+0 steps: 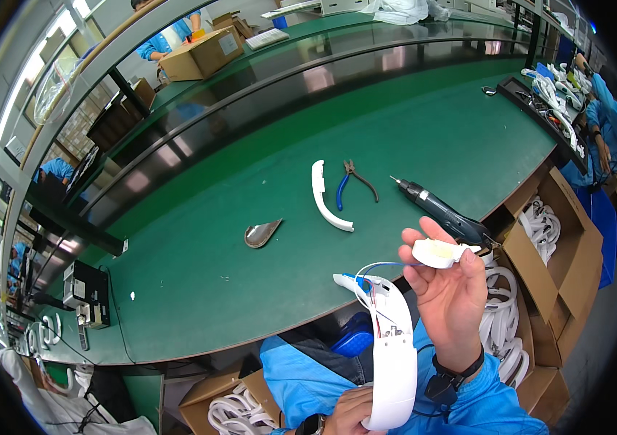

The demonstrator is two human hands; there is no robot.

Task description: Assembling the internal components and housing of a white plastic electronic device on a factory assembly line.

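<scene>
The right hand (447, 293) pinches a small white cap (439, 252) between thumb and fingertips, raised above the green tabletop (250, 290) edge. At its seven o'clock, the left hand (348, 415) clasps the lower end of a curved white shell (389, 348) with exposed wires. Blue-handled pliers (352, 183) and an electric screwdriver (442, 210) lie at twelve o'clock.

Right hand (450, 290) pinches small white cap (439, 252); left hand (348, 415) grips curved white housing (389, 348) (wires exposed, possibly linking both).
</scene>
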